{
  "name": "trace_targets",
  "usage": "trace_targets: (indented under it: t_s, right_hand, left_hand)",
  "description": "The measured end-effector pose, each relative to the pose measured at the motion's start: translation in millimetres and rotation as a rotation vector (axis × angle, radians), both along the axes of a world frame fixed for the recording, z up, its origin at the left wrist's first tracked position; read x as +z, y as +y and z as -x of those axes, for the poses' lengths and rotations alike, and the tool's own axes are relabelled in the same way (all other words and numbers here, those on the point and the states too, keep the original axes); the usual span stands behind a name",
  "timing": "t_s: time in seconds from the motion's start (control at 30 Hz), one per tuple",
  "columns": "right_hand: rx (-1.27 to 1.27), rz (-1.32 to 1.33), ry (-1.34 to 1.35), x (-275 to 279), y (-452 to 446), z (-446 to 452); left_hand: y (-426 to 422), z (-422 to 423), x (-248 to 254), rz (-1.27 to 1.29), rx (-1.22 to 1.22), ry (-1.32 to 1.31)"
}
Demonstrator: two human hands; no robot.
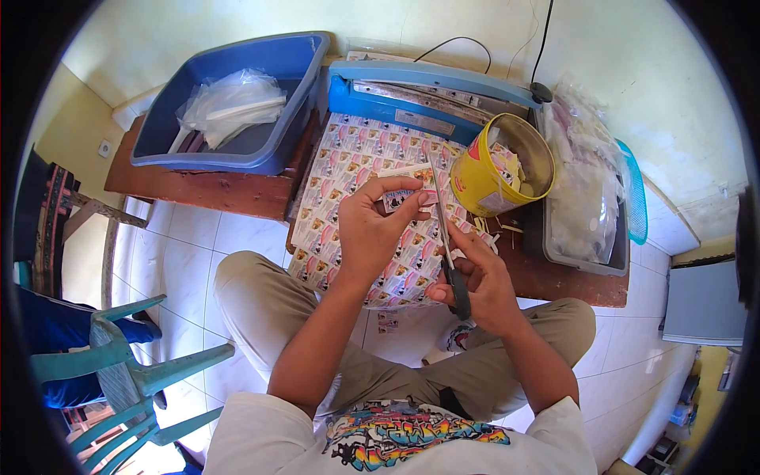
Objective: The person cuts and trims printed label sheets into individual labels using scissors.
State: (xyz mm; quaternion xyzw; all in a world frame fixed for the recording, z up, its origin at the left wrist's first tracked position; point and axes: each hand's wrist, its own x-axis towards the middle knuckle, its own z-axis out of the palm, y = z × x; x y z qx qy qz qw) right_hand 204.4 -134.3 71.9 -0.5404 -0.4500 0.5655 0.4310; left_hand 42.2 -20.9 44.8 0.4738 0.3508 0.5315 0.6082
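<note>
- Printed label [395, 202], pinched between left hand [370, 229] thumb and forefinger: likely light, thin and easily bent; best held by an edge, clear of the blades.
- Right hand [491, 291] grasps black-handled scissors [457, 292], blades pointing away from the body.
- Printed sheet [326, 210] lies beneath both hands; yellow tub [478, 190] stands beyond the right.

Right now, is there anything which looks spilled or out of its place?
Yes. A small printed piece seems to lie on the floor tiles, below the printed sheet, as if dropped. Thin scraps lie loose on the wooden bench, beside the yellow tin instead of inside.
</note>
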Motion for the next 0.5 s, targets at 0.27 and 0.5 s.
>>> trace_targets:
  t_s: [0.27, 0.5]
  right_hand:
    - [-0.004, -0.065, -0.007, -3.3, -0.5, 1.2]
    - [0.006, -0.056, -0.024, -2.1, 0.2, 0.6]
  left_hand:
    - [-0.5, 1.8, 2.3, -0.02, -0.017, 0.056]
    - [-0.9, -0.7, -0.8, -0.005, -0.001, 0.033]
